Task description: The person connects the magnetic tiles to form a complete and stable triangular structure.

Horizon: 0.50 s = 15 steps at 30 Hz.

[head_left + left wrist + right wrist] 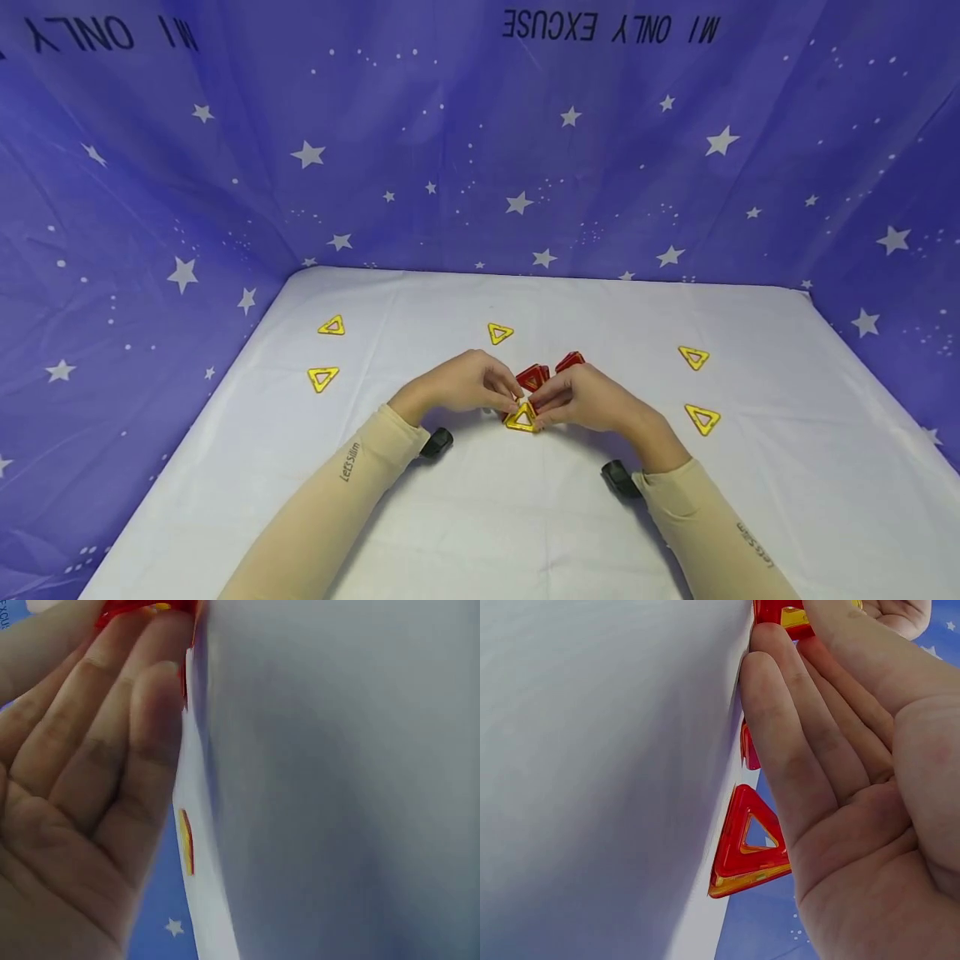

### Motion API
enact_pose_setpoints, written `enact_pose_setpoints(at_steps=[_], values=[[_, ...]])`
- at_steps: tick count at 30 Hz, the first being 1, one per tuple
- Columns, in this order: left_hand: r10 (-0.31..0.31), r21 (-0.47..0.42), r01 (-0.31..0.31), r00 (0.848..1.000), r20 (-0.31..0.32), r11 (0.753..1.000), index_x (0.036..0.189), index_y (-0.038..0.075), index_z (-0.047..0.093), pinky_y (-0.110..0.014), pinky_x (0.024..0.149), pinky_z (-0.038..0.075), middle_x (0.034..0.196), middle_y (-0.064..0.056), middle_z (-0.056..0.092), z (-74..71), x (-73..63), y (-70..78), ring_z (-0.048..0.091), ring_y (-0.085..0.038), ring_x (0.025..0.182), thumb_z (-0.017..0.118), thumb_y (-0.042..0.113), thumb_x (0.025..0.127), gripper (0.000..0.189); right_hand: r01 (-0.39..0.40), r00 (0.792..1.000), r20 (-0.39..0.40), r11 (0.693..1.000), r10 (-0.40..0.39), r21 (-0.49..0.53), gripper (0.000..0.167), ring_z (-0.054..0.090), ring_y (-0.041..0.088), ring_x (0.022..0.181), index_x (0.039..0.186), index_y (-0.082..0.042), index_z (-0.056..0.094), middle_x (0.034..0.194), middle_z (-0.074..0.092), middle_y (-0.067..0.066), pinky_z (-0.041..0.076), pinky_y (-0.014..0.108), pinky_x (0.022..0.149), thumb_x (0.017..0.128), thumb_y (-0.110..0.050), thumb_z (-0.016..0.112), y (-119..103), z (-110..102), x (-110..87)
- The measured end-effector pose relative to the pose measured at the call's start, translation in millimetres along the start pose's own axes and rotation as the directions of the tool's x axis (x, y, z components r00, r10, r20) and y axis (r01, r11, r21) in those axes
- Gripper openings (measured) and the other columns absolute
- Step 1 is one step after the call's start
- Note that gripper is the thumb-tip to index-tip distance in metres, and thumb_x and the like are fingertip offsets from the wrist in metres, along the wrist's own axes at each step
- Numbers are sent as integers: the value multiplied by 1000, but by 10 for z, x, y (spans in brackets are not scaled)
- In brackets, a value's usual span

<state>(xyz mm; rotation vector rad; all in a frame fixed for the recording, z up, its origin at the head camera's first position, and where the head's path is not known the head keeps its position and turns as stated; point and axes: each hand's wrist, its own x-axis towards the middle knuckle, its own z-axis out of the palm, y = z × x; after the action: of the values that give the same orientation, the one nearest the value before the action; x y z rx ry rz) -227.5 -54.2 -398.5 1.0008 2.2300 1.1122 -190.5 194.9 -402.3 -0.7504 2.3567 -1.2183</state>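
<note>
Near the middle of the table, my left hand (472, 382) and right hand (592, 398) meet at a small pyramid of triangular magnetic tiles. A yellow triangular tile (522, 419) forms its near face, and red tile (769, 611) shows beside yellow in the right wrist view. Left thumb and fingers pinch it from the left; right thumb and fingers pinch it from the right. Its far side is hidden by the hands. Just beyond the fingers stand two more red tile pieces: one red pyramid (533, 377) and another red pyramid (570, 361) behind the right hand.
Loose yellow triangles lie flat around the table: an upper left triangle (332, 326), a lower left triangle (322, 379), a back middle triangle (499, 333), an upper right triangle (693, 358) and a lower right triangle (702, 419). Starry blue cloth (450, 167) walls the table's back and sides.
</note>
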Motion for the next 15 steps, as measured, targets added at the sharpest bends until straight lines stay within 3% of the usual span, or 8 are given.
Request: enact_pose_setpoints(at_steps=[7,15], values=[[-4,28,4,1000,-2,1000,106,12,77,-29,72,55,87,11,73,26,-7,5,70,-9,82,81,14,88,19,-4,1000,-14,1000,4,-25,27,73,13,85,108,-7,79,94,76,0,57,29,75,82,-13,84,-25,10,10],[-1,59,2,1000,-24,998,102,11,78,-26,75,54,85,11,74,39,11,38,70,-5,81,85,12,83,21,-4,996,-87,984,-12,-177,24,60,12,78,105,-14,82,93,75,-8,51,28,66,82,-22,86,-11,17,41]])
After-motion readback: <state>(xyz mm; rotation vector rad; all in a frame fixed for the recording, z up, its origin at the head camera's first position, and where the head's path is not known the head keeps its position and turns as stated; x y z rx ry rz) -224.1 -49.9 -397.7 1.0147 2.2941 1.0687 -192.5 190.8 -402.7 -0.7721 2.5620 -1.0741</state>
